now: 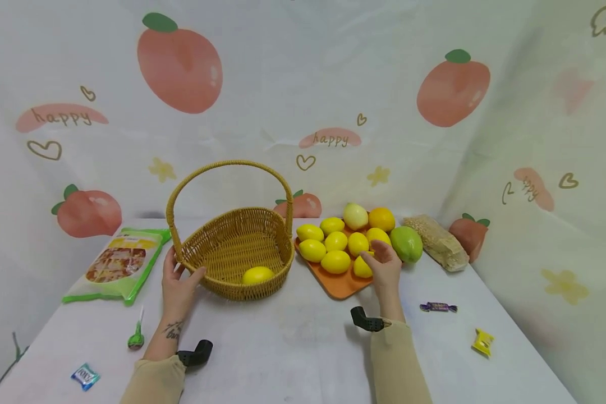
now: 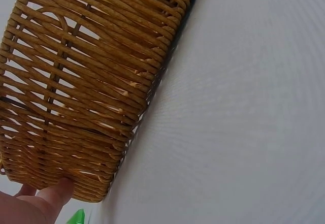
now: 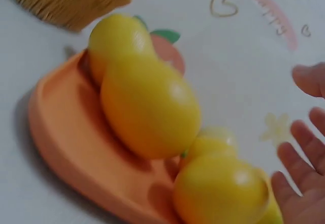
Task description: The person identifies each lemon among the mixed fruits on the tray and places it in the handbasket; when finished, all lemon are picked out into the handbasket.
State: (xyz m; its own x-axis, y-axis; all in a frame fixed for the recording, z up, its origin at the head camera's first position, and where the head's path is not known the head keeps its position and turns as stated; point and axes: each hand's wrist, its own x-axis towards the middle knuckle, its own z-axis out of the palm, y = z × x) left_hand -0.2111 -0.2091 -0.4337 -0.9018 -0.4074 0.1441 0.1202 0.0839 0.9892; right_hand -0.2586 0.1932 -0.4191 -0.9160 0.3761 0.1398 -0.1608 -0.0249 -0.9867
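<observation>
Fruit-print fabric backdrop (image 1: 262,84) behind white tabletop (image 1: 278,348). On it, handled wicker basket (image 1: 247,241) left of centre, gripped at left side by left hand (image 1: 178,292); orange tray (image 1: 340,286) to its right, with right hand (image 1: 388,270) at near right edge, thumb and fingers apart, nothing gripped, contact unclear. Then yellow lemons (image 1: 335,262) grouped on tray, one lemon (image 1: 257,275) lying inside basket near front wall, purple-wrapped candy (image 1: 438,307) right of tray.

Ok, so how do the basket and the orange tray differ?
The basket is brown and woven, while the tray looks smooth and orange. The basket has a tall arched handle; the tray shows none. The basket holds one lemon, but the tray carries many fruits. Both bear yellow fruit.
</observation>
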